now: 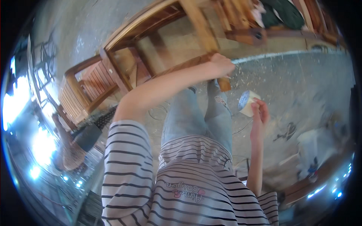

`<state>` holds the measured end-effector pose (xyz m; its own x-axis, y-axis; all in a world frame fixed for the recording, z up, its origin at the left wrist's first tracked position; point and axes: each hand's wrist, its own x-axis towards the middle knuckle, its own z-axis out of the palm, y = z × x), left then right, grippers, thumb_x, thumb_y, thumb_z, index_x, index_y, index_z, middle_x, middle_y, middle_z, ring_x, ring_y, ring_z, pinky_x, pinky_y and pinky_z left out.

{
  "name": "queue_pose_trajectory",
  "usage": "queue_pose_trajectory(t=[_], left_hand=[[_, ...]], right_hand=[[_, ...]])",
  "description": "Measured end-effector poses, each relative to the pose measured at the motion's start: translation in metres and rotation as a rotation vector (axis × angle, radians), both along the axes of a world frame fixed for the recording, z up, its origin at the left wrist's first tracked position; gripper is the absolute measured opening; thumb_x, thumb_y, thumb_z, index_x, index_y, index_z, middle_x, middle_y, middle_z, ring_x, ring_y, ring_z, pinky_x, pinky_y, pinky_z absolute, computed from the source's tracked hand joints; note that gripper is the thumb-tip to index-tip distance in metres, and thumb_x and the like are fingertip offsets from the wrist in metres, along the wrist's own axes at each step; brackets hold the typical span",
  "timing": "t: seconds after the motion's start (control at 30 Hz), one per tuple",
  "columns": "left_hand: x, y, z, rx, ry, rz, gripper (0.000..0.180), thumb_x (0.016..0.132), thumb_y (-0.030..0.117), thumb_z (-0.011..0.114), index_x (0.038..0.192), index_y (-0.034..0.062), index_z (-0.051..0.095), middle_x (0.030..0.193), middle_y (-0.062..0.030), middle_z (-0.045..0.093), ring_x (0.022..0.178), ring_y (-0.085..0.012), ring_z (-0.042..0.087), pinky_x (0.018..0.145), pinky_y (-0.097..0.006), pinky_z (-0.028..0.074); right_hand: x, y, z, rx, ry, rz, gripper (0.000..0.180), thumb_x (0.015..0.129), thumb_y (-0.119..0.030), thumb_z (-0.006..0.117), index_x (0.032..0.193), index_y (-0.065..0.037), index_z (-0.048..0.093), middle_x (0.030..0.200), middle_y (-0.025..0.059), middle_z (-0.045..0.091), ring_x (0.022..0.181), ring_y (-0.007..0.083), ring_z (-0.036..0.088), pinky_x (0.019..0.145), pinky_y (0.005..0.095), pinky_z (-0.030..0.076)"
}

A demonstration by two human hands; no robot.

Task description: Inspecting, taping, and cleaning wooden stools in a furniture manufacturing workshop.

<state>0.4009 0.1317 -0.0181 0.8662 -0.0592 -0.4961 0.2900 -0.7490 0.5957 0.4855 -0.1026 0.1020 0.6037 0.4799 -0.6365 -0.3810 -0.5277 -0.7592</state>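
Observation:
A short white roll (247, 103) with a blue-and-white round end is pinched between the fingers and thumb of my right hand (260, 110), held up over the floor. My left arm reaches across to the right, and my left hand (222, 65) is closed at the end of a wooden bar of a chair frame (184, 64). The bar's lower end (225, 84) sticks out below that hand. Its fingers are slightly blurred, and what they press on is partly hidden. The brown, glossy frame lies tilted in front of my legs.
Beyond stands more wooden furniture (239, 35), with dark green cloth (284, 13) on it. Slatted wooden panels (90, 84) are at the left. Pale shavings lie on the grey floor (305, 81). Another person's dark-clothed leg (88, 137) shows at left; a whitish container (316, 148) is at right.

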Motion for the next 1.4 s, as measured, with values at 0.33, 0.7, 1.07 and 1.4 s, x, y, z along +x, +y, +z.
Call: queue_pose_trajectory(t=[0.33, 0.7, 1.07, 1.4], left_hand=[[-0.169, 0.082, 0.038, -0.226, -0.406, 1.206, 0.016, 0.086, 0.023, 0.067, 0.095, 0.0102, 0.071, 0.092, -0.0114, 0.071, 0.080, -0.0276, 0.070, 0.066, -0.040, 0.053], [-0.422, 0.168, -0.051, 0.538, -0.194, 1.935, 0.061, 0.100, 0.047, 0.044, 0.149, 0.0115, 0.036, 0.141, -0.0174, 0.049, 0.135, -0.0320, 0.040, 0.107, -0.059, 0.027], [-0.493, -0.001, -0.024, -0.615, -0.333, 1.843, 0.116, 0.067, 0.031, 0.088, 0.156, 0.0050, 0.018, 0.152, -0.0190, 0.036, 0.141, -0.0326, 0.034, 0.117, -0.040, 0.026], [-0.492, -0.026, -0.014, -0.488, 0.005, 1.817, 0.123, 0.063, 0.019, 0.086, 0.158, 0.0214, 0.007, 0.147, -0.0210, 0.043, 0.135, -0.0406, 0.041, 0.109, -0.048, 0.036]], right_hand=[[-0.071, 0.186, -0.011, 0.210, -0.211, 0.025, 0.024, 0.096, -0.008, 0.060, 0.119, -0.001, 0.059, 0.124, 0.0105, 0.060, 0.115, 0.0183, 0.057, 0.100, 0.0331, 0.046], [-0.300, 0.328, -0.158, 0.130, -0.298, 0.811, 0.030, 0.098, -0.027, 0.060, 0.108, 0.000, 0.067, 0.099, 0.0122, 0.070, 0.089, 0.0183, 0.063, 0.081, 0.0311, 0.048], [-0.430, 0.404, -0.193, 0.025, -0.088, 0.953, 0.064, 0.084, -0.052, 0.073, 0.108, 0.008, 0.067, 0.099, 0.0194, 0.072, 0.095, 0.0211, 0.067, 0.088, 0.0327, 0.049], [-0.422, 0.410, -0.205, 0.054, 0.253, 1.007, 0.060, 0.075, -0.037, 0.085, 0.112, 0.006, 0.065, 0.107, 0.0129, 0.070, 0.099, 0.0190, 0.066, 0.090, 0.0315, 0.049]])
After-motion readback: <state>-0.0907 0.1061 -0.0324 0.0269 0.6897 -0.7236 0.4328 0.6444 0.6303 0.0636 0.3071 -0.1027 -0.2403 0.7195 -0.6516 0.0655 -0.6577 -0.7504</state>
